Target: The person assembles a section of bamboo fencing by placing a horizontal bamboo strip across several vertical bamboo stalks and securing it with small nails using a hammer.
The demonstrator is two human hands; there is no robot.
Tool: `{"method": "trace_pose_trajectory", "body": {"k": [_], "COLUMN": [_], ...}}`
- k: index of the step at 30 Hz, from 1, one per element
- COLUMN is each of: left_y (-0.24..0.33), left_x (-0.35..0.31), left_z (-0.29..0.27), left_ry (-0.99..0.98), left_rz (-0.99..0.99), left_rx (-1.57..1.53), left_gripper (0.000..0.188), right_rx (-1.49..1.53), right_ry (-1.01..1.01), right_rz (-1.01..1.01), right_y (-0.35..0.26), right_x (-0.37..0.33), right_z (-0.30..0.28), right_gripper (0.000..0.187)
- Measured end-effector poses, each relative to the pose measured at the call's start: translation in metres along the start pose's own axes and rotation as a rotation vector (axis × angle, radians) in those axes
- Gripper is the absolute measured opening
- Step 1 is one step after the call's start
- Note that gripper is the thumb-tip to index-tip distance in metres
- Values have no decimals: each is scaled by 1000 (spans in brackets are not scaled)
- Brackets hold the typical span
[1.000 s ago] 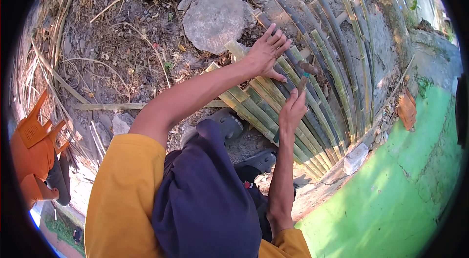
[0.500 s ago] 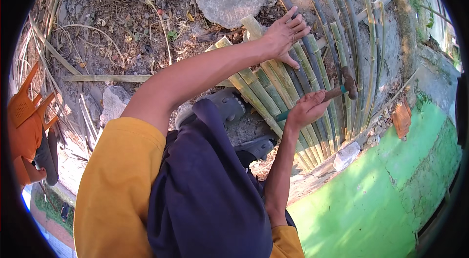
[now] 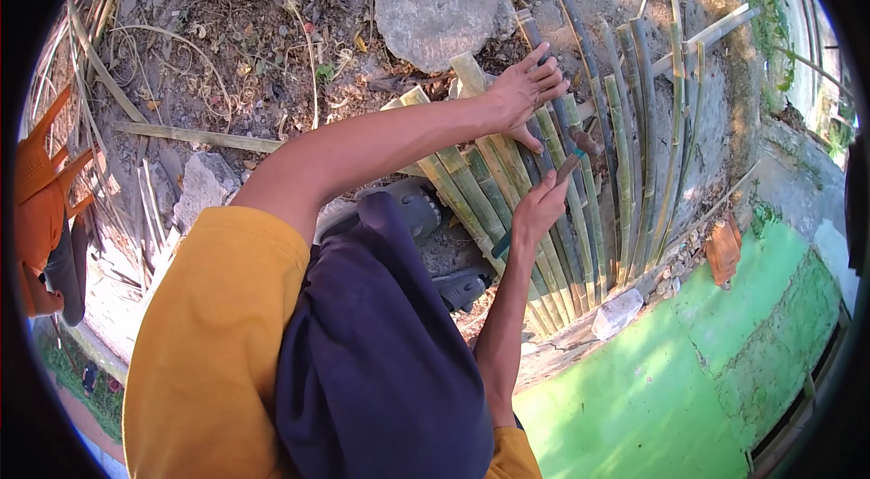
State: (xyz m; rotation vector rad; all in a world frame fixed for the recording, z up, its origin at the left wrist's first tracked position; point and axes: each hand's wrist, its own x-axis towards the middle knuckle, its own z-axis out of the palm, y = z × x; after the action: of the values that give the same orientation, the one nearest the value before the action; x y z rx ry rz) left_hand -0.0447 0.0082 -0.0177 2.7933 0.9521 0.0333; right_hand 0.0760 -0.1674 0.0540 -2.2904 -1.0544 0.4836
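Evidently the left hand is there to steady the work: it lies with spread fingers across the far part of the fanned bamboo strips, its grip wide, though whether it bears down hard I cannot tell. The right hand has its grip closed around the handle of a hammer, well up toward the head, presumably for control over a short reach. The hammer's head sits over the strips just right of the left hand; whether it touches them is unclear. The strips lie on the ground in front of the person and to the right, near ends bunched along the edge of the green floor, far ends splayed apart. A pale pole crosses beneath some far ends at the right, perhaps propping them.

Counting up: two hands, one hammer, one such pole, and well over a dozen strips, too overlapped for an exact number. One roundish stone slab lies beyond them on the far side, and one whitish rock sits beside the bunched near ends. Two grey shoes stand left of the strips, close beside them. At the far left is one orange chair.
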Motion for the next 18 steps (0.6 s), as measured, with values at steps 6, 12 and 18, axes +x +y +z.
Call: {"method": "trace_pose_trajectory", "body": {"k": [6, 12, 18], "left_y": [0, 4, 4], "left_x": [0, 1, -2], "left_z": [-3, -3, 6], "left_ry": [-35, -27, -11], "left_rz": [-16, -14, -8], "left_rx": [16, 18, -22], "left_gripper": [142, 140, 140], "right_rx": [333, -95, 64], "right_ry": [235, -29, 88], "right_rz": [95, 9, 24], "right_y": [-17, -3, -12], "right_x": [-10, 0, -12], "right_z": [-7, -3, 3], "right_gripper": [36, 37, 37]}}
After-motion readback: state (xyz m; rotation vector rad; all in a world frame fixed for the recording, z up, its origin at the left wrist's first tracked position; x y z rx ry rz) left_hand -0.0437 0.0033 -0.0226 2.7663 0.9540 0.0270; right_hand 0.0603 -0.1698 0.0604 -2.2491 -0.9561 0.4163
